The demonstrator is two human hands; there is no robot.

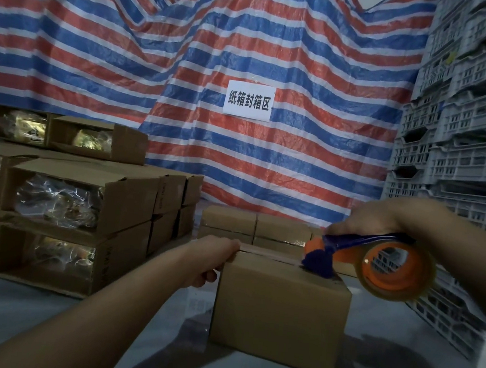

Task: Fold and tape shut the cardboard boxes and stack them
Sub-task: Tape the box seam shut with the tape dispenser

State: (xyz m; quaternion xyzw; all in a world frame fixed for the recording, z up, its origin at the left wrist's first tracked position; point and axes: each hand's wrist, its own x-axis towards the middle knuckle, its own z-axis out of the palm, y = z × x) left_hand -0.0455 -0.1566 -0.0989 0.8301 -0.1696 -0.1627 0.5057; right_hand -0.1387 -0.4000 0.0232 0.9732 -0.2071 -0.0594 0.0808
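Striped tarp (189, 58) behind; left hand (216, 259) grips the box (278, 316) edge, right hand (382, 219) clamps the tape dispenser (377, 264): press low, pull straight along the seam.

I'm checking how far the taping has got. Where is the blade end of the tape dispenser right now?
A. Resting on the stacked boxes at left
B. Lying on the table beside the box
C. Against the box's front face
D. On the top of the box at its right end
D: the right hand holds the tape dispenser with its blue blade end down on the top right of the box, while the left hand grips the box's left top edge.
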